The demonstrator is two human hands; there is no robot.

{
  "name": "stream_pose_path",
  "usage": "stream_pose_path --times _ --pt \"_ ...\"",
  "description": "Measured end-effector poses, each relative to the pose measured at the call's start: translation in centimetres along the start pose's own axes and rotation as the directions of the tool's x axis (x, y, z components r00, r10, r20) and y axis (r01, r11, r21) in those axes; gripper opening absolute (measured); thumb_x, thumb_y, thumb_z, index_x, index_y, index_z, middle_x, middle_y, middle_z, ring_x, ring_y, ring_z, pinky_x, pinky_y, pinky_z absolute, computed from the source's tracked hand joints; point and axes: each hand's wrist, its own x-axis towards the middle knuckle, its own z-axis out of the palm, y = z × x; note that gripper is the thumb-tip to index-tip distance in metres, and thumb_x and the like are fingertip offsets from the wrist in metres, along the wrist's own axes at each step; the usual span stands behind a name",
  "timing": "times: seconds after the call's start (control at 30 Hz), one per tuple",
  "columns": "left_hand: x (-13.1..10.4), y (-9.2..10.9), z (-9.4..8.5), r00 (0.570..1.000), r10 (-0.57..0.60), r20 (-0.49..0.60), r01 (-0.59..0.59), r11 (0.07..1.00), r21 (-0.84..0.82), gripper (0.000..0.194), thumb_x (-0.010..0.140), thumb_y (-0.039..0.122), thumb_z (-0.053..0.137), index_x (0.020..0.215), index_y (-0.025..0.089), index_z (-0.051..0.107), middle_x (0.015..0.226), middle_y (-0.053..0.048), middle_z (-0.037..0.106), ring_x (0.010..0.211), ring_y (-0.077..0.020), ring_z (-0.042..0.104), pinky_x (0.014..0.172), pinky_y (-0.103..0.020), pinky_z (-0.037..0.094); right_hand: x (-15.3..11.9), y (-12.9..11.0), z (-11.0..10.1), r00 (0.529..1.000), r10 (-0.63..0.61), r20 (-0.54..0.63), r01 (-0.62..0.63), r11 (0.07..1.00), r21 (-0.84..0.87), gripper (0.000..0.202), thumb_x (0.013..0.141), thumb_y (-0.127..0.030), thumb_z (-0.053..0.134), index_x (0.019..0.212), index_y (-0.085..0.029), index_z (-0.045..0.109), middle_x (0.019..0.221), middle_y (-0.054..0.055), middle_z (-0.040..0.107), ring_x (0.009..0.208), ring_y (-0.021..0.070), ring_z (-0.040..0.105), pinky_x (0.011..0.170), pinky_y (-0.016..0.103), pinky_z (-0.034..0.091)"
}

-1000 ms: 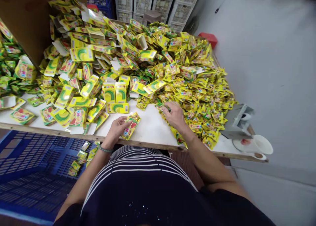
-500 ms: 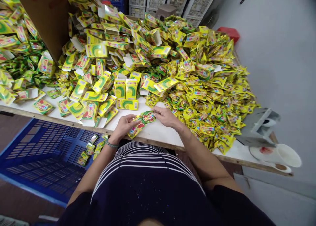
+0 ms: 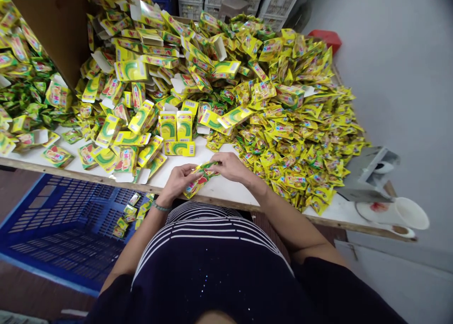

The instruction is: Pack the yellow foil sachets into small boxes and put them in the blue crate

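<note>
Low in the middle of the view, my left hand (image 3: 180,180) is closed on a yellow and green box (image 3: 193,187) with red fruit pictures, held at a slant over the table's front edge. My right hand (image 3: 228,166) pinches a small green packet (image 3: 211,169) at the upper right end of the box. The packet touches the box, and my fingers partly cover it; I cannot tell how far it is inside. Just behind my hands, two upright yellow boxes (image 3: 184,127) stand side by side, with another box (image 3: 179,148) lying in front.
A heap of yellow packets (image 3: 300,144) covers the right of the white table (image 3: 226,191). Boxes pile up at the left beside a cardboard panel (image 3: 46,21). A blue crate (image 3: 63,229) sits below. At the right are a metal device (image 3: 364,177) and white cup (image 3: 412,213).
My right hand has moved slightly left, closer to my left hand, bringing the packet with it. The table's contents appear shifted slightly left as the view moved.
</note>
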Motion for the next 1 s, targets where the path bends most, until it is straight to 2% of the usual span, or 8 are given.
stream_pose_path --times 0.1,0.17,0.3,0.4,0.5,0.63,0.83,1.0 --pt "0.1 0.1 0.4 0.999 0.013 0.047 -0.013 1.0 0.007 0.054 0.06 0.04 0.09 0.103 0.013 0.072 0.091 -0.006 0.078 0.074 -0.0173 0.071 0.071 -0.028 0.053 0.5 -0.1 0.1 0.999 -0.012 0.034 0.011 1.0 0.026 0.006 0.074 -0.014 0.073 0.071 -0.019 0.072 0.067 -0.002 0.062 0.067 0.0126 0.054 0.064 0.025 0.036" --pt "0.1 0.3 0.6 0.999 0.011 0.037 -0.01 1.0 -0.024 0.055 0.056 0.036 0.092 0.103 0.014 0.073 0.093 -0.006 0.079 0.075 -0.0173 0.071 0.073 -0.028 0.054 0.6 -0.1 0.5 0.999 0.04 -0.011 -0.038 0.992 0.117 0.006 0.073 -0.015 0.073 0.077 -0.019 0.072 0.067 -0.003 0.063 0.066 0.0128 0.056 0.064 0.025 0.039" --pt "0.0 0.5 0.7 0.999 -0.039 -0.028 0.037 0.995 -0.091 0.056 0.052 0.034 0.093 0.101 0.014 0.073 0.088 -0.005 0.078 0.068 -0.016 0.069 0.066 -0.027 0.054 0.5 -0.3 1.4 0.977 0.164 -0.135 -0.098 0.912 0.397 0.03 0.074 -0.024 0.073 0.104 -0.021 0.067 0.075 -0.002 0.068 0.069 0.0145 0.063 0.068 0.028 0.049" --pt "-0.2 0.4 0.7 0.998 -0.039 -0.054 0.031 0.991 -0.131 0.055 0.051 0.032 0.094 0.098 0.014 0.073 0.088 -0.004 0.079 0.067 -0.0151 0.069 0.067 -0.027 0.055 0.4 -0.9 1.7 0.967 0.173 -0.185 -0.09 0.917 0.388 0.036 0.072 -0.02 0.071 0.108 -0.023 0.064 0.077 -0.002 0.069 0.072 0.0155 0.066 0.074 0.03 0.051" --pt "-0.5 0.5 0.5 0.997 -0.046 -0.062 0.035 0.986 -0.166 0.053 0.052 0.031 0.094 0.097 0.014 0.073 0.086 -0.004 0.078 0.066 -0.0145 0.069 0.068 -0.027 0.055 0.5 -1.2 1.8 0.977 0.161 -0.137 -0.096 0.917 0.388 0.036 0.072 -0.02 0.071 0.106 -0.023 0.063 0.073 -0.003 0.068 0.069 0.0153 0.066 0.071 0.03 0.051" --pt "-1.0 0.9 0.0 0.997 -0.067 -0.03 0.061 0.982 -0.179 0.055 0.052 0.03 0.094 0.1 0.014 0.073 0.083 -0.004 0.078 0.066 -0.0155 0.07 0.068 -0.028 0.055 0.5 -0.9 1.5 0.983 0.174 -0.051 -0.121 0.838 0.532 0.052 0.067 -0.029 0.078 0.113 -0.022 0.056 0.077 -0.003 0.069 0.07 0.0157 0.066 0.069 0.029 0.053" --pt "-1.0 0.7 -0.7 1.0 -0.02 0.018 0.022 0.995 -0.102 0.051 0.056 0.03 0.092 0.1 0.013 0.074 0.085 -0.004 0.078 0.067 -0.0153 0.069 0.064 -0.025 0.053 0.4 -2.0 1.7 0.982 0.155 -0.106 -0.106 0.924 0.367 0.039 0.069 -0.02 0.071 0.104 -0.024 0.054 0.072 -0.004 0.068 0.067 0.0147 0.065 0.07 0.029 0.052" --pt "-0.8 0.6 -0.5 1.0 -0.007 0.021 0.01 0.991 -0.132 0.051 0.055 0.028 0.093 0.099 0.013 0.074 0.086 -0.004 0.078 0.069 -0.0151 0.07 0.068 -0.026 0.054 0.5 -2.7 2.1 0.99 0.137 -0.014 -0.121 0.916 0.384 0.041 0.07 -0.013 0.062 0.109 -0.023 0.053 0.073 -0.004 0.07 0.068 0.0142 0.067 0.068 0.026 0.051"
